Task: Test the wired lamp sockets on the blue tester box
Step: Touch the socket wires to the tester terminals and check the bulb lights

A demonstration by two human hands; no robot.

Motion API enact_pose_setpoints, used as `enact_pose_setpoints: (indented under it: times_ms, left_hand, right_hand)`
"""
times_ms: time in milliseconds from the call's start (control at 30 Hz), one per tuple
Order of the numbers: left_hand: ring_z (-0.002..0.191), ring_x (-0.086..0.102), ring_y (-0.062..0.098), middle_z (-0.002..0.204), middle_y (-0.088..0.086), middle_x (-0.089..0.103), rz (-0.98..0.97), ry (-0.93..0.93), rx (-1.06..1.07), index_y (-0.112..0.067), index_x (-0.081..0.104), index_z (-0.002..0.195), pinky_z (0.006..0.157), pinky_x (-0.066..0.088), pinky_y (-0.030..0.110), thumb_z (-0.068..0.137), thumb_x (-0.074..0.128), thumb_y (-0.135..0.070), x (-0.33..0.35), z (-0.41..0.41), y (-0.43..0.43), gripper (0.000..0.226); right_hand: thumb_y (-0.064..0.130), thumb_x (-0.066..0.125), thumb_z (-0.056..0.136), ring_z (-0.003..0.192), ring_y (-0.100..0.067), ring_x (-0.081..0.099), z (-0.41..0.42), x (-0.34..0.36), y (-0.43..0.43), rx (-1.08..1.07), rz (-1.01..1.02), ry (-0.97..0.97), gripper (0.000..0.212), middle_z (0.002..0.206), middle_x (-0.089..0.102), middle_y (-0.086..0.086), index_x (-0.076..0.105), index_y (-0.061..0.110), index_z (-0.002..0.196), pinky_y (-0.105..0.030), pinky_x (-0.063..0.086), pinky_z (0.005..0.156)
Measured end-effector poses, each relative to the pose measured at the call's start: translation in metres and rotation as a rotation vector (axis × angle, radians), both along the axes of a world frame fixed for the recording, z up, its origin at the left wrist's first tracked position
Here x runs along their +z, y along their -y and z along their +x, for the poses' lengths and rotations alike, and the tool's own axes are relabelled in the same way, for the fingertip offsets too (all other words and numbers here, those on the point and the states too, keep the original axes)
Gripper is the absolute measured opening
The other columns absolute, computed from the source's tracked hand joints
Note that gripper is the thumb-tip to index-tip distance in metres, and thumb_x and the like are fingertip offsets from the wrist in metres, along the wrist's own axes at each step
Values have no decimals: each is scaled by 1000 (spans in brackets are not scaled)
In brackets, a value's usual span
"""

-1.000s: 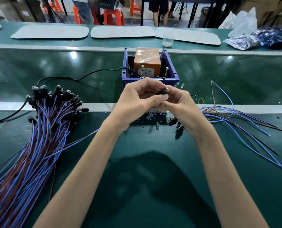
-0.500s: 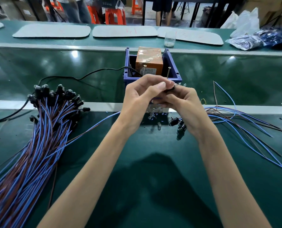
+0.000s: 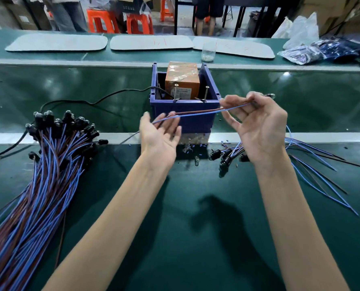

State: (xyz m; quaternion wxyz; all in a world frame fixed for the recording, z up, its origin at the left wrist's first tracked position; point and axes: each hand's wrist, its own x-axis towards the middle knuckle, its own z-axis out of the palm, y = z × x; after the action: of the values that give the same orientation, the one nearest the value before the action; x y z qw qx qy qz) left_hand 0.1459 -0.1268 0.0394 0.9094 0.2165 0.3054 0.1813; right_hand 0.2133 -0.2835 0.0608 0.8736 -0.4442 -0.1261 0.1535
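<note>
Currently: the person's right hand is raised just right of the blue box, thumb and forefinger clamped on a blue-and-brown wire pair just behind its socket, which sticks out past the fingertips. The wire pair runs taut to the left across the front of the box. Its free ends lie over the fingers of the left hand, which is palm up with fingers spread and relaxed, not closed on anything.

The box stands on the green table, beyond both hands. Inside it are an orange block and two upright pins; a black cable leads off to the left. A large bundle of wired sockets lies at the left. A few more sockets lie under the right wrist, with their wires fanning out to the right.
</note>
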Motion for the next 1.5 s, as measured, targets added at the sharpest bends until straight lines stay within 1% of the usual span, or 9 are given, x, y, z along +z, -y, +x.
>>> enact_pose_setpoints:
  times_ms: [133,267,400,567,767,967,1200,1300,1500]
  left_hand:
    - [66,57,15,74,2,56,-141,-13,325,-12,52,80,65,48,26,103,30,-32,1,-1,-7,37]
    - [39,36,9,49,-4,37,-118,101,366,-14,47,75,43,35,19,106,28,-29,5,-1,-16,39]
    - [33,18,4,42,-10,26,256,139,30,-14,47,75,34,16,17,106,29,-28,8,-3,-10,38]
    - [38,17,2,49,-11,29,729,168,-549,-12,60,87,46,7,24,105,27,-34,7,-7,8,44]
    - [41,22,1,52,-11,36,778,236,-663,-11,64,102,43,14,18,105,25,-26,1,-6,17,41]
    - [39,30,1,49,-7,50,780,230,-483,-8,51,105,42,27,12,105,29,-14,1,-6,17,23]
    - [52,61,5,60,-8,63,642,175,-203,-11,51,89,55,53,25,99,48,-10,0,-5,24,11]
    - [58,63,10,66,-3,65,592,151,-226,-14,57,88,61,55,27,95,56,-15,0,-5,25,7]
    - [50,59,6,61,-6,62,434,199,-292,-16,62,90,50,49,18,95,56,-17,1,-6,26,7]
  right_hand:
    - [22,36,102,49,-13,47,5,3,1,-87,-12,-80,30,50,47,2,46,16,74,-27,52,61]
    - [14,42,98,39,-7,18,9,2,5,-151,-168,-29,29,45,26,8,44,19,70,-17,20,36]
    - [8,49,93,42,-7,19,8,3,8,-217,-244,32,18,45,27,8,65,10,84,-19,15,39]
    - [15,44,97,46,-2,29,3,6,5,5,-56,18,21,58,47,8,65,9,97,-13,19,36]
    - [27,61,91,51,-13,12,-14,1,-13,-11,-371,185,27,54,21,1,76,12,74,-18,14,41]
    - [30,52,98,42,-5,16,-16,-6,-24,22,-489,155,36,45,22,9,76,7,84,-16,14,38]
    - [8,63,91,60,-11,71,-25,-4,-26,157,-509,144,14,73,74,-7,72,-2,95,-6,41,44]
    - [3,65,87,65,-15,72,-27,-4,-26,180,-496,138,15,75,74,-9,70,-5,99,-5,40,44]
    - [-2,69,82,63,-12,67,-27,-6,-27,166,-564,200,6,70,72,-7,70,-3,88,-9,44,51]
